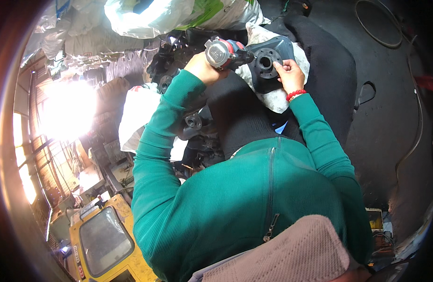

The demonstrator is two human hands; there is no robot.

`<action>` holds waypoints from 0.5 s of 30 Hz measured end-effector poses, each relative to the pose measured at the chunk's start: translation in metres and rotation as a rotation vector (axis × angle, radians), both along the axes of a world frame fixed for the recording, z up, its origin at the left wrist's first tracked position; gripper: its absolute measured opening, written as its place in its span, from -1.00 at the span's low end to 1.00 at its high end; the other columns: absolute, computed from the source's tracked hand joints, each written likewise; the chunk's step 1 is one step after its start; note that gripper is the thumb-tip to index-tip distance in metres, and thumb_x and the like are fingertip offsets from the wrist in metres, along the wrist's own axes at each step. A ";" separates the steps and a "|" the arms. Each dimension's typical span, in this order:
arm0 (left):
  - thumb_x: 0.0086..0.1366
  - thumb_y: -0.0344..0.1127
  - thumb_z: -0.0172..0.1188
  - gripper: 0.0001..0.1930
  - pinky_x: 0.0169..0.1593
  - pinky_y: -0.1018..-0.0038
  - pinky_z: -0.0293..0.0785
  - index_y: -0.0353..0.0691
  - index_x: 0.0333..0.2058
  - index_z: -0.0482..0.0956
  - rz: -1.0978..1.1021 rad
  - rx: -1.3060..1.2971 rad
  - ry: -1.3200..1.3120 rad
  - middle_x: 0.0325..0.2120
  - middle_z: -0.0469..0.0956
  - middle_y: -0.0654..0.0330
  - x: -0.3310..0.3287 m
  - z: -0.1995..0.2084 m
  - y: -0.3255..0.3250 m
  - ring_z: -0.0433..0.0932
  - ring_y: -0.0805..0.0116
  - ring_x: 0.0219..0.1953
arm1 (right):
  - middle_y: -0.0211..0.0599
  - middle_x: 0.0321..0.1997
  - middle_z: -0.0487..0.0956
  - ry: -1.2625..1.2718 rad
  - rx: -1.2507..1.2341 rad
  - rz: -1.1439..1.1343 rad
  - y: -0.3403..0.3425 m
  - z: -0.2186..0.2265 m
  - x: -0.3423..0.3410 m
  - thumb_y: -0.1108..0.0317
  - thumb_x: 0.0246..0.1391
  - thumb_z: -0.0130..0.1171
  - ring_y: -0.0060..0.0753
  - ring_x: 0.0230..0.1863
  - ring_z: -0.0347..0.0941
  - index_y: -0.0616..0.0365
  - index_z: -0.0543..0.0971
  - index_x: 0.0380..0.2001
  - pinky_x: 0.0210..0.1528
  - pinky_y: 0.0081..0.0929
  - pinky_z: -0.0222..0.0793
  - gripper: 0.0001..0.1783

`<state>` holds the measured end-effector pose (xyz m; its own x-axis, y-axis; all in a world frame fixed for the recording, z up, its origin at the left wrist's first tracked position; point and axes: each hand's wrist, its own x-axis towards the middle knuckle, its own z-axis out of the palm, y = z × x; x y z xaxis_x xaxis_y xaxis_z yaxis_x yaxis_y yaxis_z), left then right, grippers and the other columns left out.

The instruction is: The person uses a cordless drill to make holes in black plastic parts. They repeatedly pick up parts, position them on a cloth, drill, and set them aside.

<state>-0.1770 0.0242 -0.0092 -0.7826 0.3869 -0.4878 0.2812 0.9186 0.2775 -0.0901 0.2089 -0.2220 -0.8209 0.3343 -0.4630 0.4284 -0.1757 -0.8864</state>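
My left hand (203, 69) is closed around a cordless drill (220, 52) with a grey rounded end and red trim. The drill's dark nose points right, toward a black flanged part (265, 64) with a round hub, a centre bore and small holes around it. This part rests on a white plastic bag (276, 99) over my lap. My right hand (291, 76), with a red bead bracelet at the wrist, pinches the right rim of the hub. Whether the drill's tip touches the part, I cannot tell.
More black flanged parts (193, 121) are heaped to my left, beside a white sack (137, 115). Large white bags (150, 19) lie ahead. A yellow machine (114, 235) with a window stands at the lower left. On the right, a cable (417, 127) and a loop (367, 91) lie on the dark floor.
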 end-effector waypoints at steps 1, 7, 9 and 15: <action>-0.04 -0.21 0.37 -0.48 0.00 0.34 0.44 -0.15 -0.05 0.50 0.001 0.010 -0.002 -0.19 0.58 0.04 -0.002 0.001 0.001 0.55 0.12 -0.09 | -0.37 -0.53 0.53 -0.004 0.007 0.017 0.001 -0.001 -0.001 0.18 -0.09 0.39 -0.58 -0.62 0.46 0.25 0.56 -0.37 -0.57 -0.59 0.43 -0.64; -0.02 -0.19 0.33 -0.60 -0.11 0.31 0.51 -0.13 -0.16 0.56 0.004 0.063 -0.009 -0.32 0.61 0.02 -0.008 0.003 0.007 0.59 0.05 -0.21 | -0.38 -0.56 0.51 -0.052 -0.045 0.019 0.000 -0.001 -0.004 0.19 -0.07 0.38 -0.59 -0.61 0.46 0.23 0.54 -0.40 -0.57 -0.57 0.43 -0.66; -0.02 -0.21 0.32 -0.64 -0.14 0.29 0.53 -0.14 -0.20 0.58 0.012 0.056 -0.020 -0.36 0.61 0.03 -0.008 0.003 0.011 0.60 0.03 -0.26 | -0.42 -0.58 0.50 -0.040 -0.072 0.030 0.001 -0.007 -0.002 0.19 -0.07 0.38 -0.62 -0.61 0.44 0.21 0.54 -0.42 -0.57 -0.58 0.41 -0.67; -0.02 -0.25 0.28 -0.70 -0.17 0.28 0.54 -0.18 -0.26 0.59 -0.040 0.021 -0.033 -0.40 0.61 0.02 -0.007 -0.009 0.004 0.61 0.03 -0.29 | -0.49 -0.60 0.48 -0.067 -0.133 0.026 0.001 -0.010 0.002 0.22 -0.05 0.37 -0.69 -0.63 0.37 0.18 0.51 -0.47 -0.56 -0.66 0.34 -0.71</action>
<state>-0.1845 0.0278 -0.0184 -0.7499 0.4282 -0.5042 0.3080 0.9006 0.3068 -0.0883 0.2100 -0.2317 -0.7942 0.2454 -0.5560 0.4917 -0.2782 -0.8251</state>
